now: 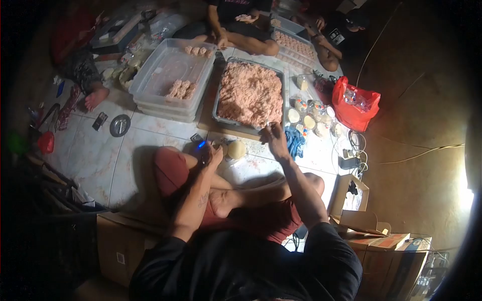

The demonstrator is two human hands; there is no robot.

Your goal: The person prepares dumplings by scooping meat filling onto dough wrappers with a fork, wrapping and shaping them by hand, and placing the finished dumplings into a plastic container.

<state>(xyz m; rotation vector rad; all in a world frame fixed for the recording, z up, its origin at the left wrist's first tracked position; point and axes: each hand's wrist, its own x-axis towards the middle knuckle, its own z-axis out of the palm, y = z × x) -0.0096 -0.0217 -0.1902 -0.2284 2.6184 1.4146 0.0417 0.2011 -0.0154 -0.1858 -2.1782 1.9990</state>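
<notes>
My left hand (214, 153) is closed in front of my crossed legs, its fingers curled around something dark that I cannot make out. A small blue glow (202, 144) shows beside its fingers. Next to it on the floor stands a round container with a pale yellowish top (236, 149). My right hand (274, 140) is raised near the front right corner of a metal tray (217, 104), fingers bent together. A small pale bit shows at its fingertips, too small to name. Pinkish minced mixture (251, 93) fills the tray. Blue crumpled gloves or cloth (295, 142) lie right of that hand.
Stacked clear plastic bins (165, 108) hold pink clumps at left. Jars and lids (309, 118), a red plastic bag (355, 108) and cables (357, 155) lie right. Other people sit behind; trays of pink balls (294, 45) stand by them. Cardboard boxes (374, 241) flank me.
</notes>
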